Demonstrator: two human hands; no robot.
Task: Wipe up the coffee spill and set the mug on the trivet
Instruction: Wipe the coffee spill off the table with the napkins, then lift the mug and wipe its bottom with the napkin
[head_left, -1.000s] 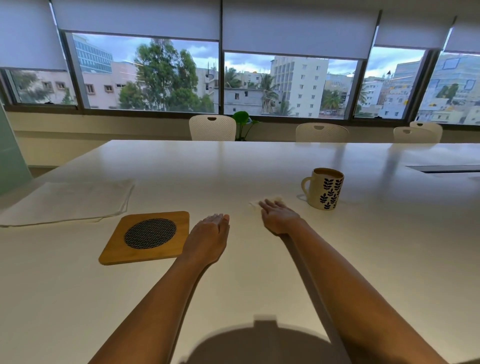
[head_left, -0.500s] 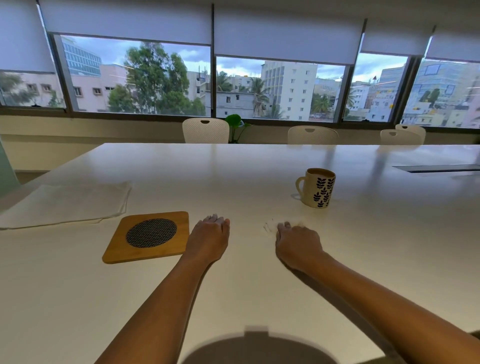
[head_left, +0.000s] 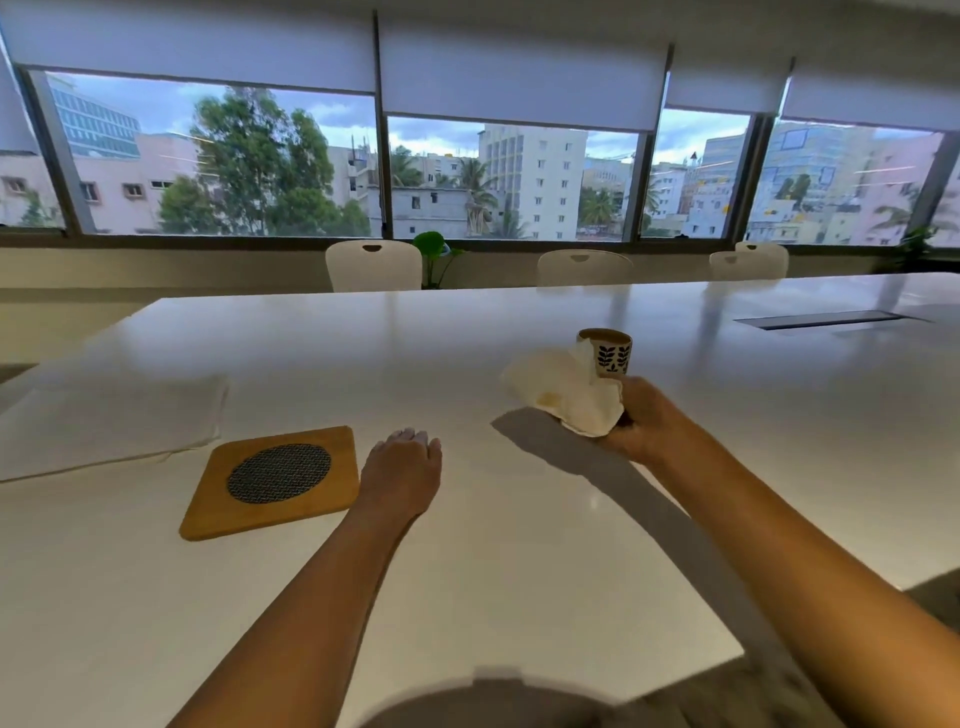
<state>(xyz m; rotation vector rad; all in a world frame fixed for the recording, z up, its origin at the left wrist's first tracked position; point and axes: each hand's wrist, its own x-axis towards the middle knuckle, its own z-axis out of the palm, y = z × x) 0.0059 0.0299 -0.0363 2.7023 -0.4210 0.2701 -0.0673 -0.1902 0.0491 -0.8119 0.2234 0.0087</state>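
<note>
Now right hand (head_left: 641, 423) lifted — clutching cloth (head_left: 566, 395).

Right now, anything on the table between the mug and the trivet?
Only the left hand, resting flat beside the trivet on the mug's side. The right hand holds a stained cloth lifted in front of the mug.
</note>
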